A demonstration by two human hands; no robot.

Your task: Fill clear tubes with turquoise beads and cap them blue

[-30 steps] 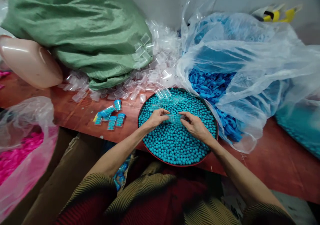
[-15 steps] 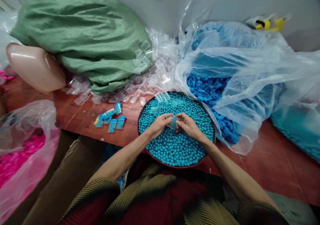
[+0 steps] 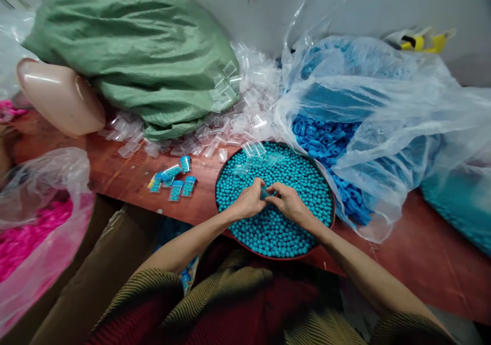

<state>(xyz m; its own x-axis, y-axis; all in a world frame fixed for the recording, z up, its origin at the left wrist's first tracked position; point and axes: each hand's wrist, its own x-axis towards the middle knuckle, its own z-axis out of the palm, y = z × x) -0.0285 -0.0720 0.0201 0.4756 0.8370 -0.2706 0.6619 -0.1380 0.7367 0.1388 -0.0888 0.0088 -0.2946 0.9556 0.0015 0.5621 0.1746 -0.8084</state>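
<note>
Over a round tray (image 3: 332,217) full of turquoise beads (image 3: 276,235), my two hands meet around a small clear plastic container (image 3: 264,193). My left hand (image 3: 251,198) is closed on its left side. My right hand (image 3: 287,201) pinches it from the right, thumb and fingers curled. Most of the container is hidden by the fingers, and how much is inside cannot be seen. A few more clear containers (image 3: 255,151) lie on the beads at the tray's far side. Left of the tray sit several filled containers (image 3: 176,190) with blue caps.
Behind the tray is a heap of clear containers (image 3: 253,97) beside a green sack (image 3: 134,53). A plastic bag of blue caps (image 3: 326,135) leans at the right. At the left are a pink tub (image 3: 57,97) and a bag of pink pieces (image 3: 34,237) by the red table (image 3: 123,174).
Both hands have stayed together over the beads. My left hand has turned and closed further, so less of the container shows. The whole view has shifted slightly.
</note>
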